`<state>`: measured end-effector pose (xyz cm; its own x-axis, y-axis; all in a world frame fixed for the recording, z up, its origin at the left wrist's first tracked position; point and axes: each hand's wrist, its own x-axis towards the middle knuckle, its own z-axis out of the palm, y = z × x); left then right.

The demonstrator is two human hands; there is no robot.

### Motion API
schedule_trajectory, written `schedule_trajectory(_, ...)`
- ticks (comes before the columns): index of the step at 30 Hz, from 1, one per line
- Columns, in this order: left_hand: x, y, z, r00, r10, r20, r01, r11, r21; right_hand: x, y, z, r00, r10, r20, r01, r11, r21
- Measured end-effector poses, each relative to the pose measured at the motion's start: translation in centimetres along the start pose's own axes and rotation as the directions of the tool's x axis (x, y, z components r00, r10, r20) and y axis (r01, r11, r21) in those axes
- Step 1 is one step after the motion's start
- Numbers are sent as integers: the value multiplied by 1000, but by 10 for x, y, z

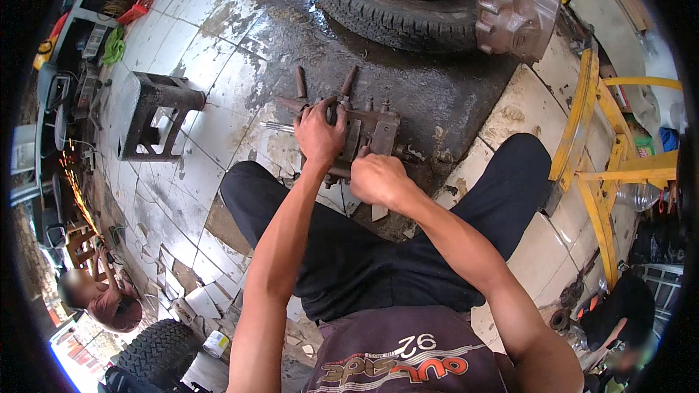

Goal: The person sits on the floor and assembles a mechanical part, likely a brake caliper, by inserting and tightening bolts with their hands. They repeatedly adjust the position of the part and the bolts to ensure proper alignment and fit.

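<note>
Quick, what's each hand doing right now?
Left hand: partly curled over the metal assembly; grip unclear.
Right hand: closed; anything inside is hidden.

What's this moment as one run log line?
left hand: on metal assembly | right hand: curled at assembly, grip unclear | tire: beyond assembly

tiled floor (233, 7), perhaps oily, stool (137, 105), metal assembly (382, 133)

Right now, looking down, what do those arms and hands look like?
The left hand and right hand are ordinary human ones, five-fingered by nature and ungloved. No watch, bracelet, cable or sleeve shows. The dark shirt bears orange and white printing.
</note>
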<state>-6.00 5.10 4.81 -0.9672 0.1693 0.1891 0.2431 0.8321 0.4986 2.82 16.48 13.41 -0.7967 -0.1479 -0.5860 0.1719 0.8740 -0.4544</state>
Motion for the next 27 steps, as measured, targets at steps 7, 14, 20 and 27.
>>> schedule_trajectory(7, 1, -1, 6, 996, 53, -66, -53, 999, 10, 12, 9, 6, 969, -15, -245, 24, 999, 37)
schedule_trajectory(14, -3, -2, 7, 994, 76, -79, -76, 997, -4, 30, 20, -7, 971, 83, -222, -68, 995, 75)
schedule_trajectory(20, -2, -10, 9, 997, 43, -66, -41, 998, 42, 28, 13, -1, 967, 50, -252, -29, 996, 86)
schedule_trajectory(27, -2, -1, 5, 999, 25, -48, -24, 999, 25, 32, 18, 5, 971, 62, -233, -71, 997, -29)
